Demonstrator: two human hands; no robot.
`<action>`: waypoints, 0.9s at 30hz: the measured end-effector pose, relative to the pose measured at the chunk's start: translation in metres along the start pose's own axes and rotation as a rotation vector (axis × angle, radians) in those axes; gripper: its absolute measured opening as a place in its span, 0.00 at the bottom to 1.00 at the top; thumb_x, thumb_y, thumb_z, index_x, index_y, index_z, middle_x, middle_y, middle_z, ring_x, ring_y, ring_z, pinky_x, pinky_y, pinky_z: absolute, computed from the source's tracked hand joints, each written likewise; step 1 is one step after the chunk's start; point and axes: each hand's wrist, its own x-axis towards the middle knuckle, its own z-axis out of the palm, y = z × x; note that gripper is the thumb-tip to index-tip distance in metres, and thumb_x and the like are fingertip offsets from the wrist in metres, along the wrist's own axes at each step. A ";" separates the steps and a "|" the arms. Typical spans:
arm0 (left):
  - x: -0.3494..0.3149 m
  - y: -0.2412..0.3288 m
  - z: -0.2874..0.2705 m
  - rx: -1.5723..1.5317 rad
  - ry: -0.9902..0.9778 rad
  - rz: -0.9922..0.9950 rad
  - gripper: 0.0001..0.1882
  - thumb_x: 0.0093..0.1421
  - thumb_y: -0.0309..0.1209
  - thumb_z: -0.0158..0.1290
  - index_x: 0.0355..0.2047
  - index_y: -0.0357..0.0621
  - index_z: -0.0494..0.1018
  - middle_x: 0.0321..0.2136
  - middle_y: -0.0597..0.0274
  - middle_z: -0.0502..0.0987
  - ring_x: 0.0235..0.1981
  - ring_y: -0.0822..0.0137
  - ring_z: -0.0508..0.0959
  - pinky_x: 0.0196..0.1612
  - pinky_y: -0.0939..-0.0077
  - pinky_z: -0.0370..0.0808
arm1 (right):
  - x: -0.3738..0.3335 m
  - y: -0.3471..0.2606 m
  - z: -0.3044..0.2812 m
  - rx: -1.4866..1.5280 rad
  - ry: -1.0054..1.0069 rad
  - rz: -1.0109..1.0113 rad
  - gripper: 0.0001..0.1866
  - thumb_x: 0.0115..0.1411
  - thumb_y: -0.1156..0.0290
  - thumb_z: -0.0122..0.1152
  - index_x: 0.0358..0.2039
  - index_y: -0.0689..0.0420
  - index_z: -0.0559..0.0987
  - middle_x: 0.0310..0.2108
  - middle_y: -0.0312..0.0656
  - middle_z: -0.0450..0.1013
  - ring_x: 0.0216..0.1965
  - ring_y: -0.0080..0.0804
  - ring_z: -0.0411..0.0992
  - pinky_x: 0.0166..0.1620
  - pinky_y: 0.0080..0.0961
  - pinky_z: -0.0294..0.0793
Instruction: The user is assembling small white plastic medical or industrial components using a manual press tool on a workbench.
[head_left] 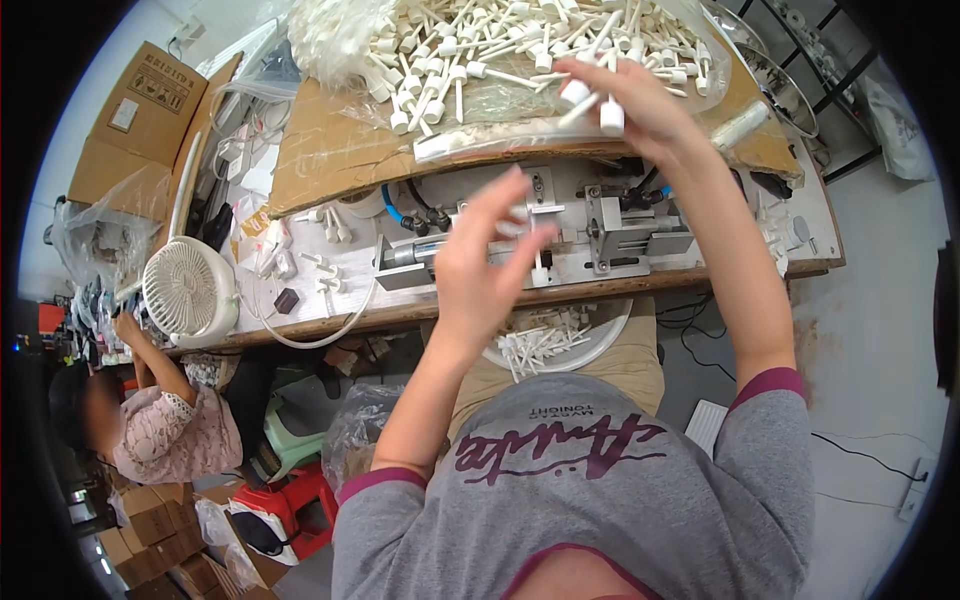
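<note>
My right hand (640,105) is raised at the front edge of a heap of white plastic pieces (440,75), each a thin stem with a wider cap. Its fingers are closed around a few of them, and one white capped piece (612,115) hangs below the fingers. My left hand (480,270), slightly blurred, is over the metal clamping fixture (610,235) on the bench, thumb and forefinger apart. Something whitish shows behind its fingers, too blurred to name. A white piece (540,270) stands at the fixture's front, just right of my left thumb.
The heap lies in clear plastic on a cardboard sheet (330,165) above the fixture. A bowl (600,345) of white stemmed parts rests on my lap. On the left are a white fan (188,290), loose white parts (325,280) and a cardboard box (140,125). Another person (170,425) sits farther left.
</note>
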 end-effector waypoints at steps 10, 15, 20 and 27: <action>-0.011 -0.003 0.003 -0.022 -0.150 0.134 0.29 0.47 0.18 0.64 0.52 0.45 0.77 0.32 0.59 0.79 0.31 0.65 0.82 0.34 0.73 0.79 | -0.101 0.049 0.052 0.266 -0.181 0.343 0.16 0.71 0.58 0.52 0.42 0.59 0.78 0.32 0.33 0.75 0.31 0.16 0.73 0.33 0.16 0.74; -0.029 0.006 -0.001 -0.036 -0.234 0.064 0.25 0.47 0.18 0.67 0.48 0.41 0.79 0.37 0.60 0.81 0.30 0.71 0.81 0.33 0.79 0.79 | -0.119 0.065 0.059 0.314 -0.156 0.355 0.16 0.73 0.58 0.49 0.41 0.59 0.76 0.27 0.31 0.73 0.27 0.15 0.71 0.28 0.14 0.70; -0.038 0.014 -0.006 -0.067 -0.238 -0.008 0.21 0.47 0.20 0.68 0.44 0.39 0.80 0.35 0.60 0.80 0.30 0.72 0.80 0.33 0.80 0.78 | -0.125 0.057 0.067 0.282 -0.110 0.370 0.15 0.73 0.57 0.49 0.41 0.56 0.75 0.23 0.27 0.70 0.22 0.11 0.67 0.24 0.11 0.65; -0.050 0.018 -0.015 -0.047 -0.283 -0.026 0.18 0.47 0.22 0.68 0.41 0.40 0.81 0.32 0.62 0.78 0.30 0.69 0.81 0.34 0.77 0.79 | -0.129 0.058 0.045 0.212 -0.018 0.271 0.18 0.72 0.53 0.49 0.40 0.56 0.76 0.22 0.29 0.70 0.24 0.13 0.66 0.27 0.13 0.64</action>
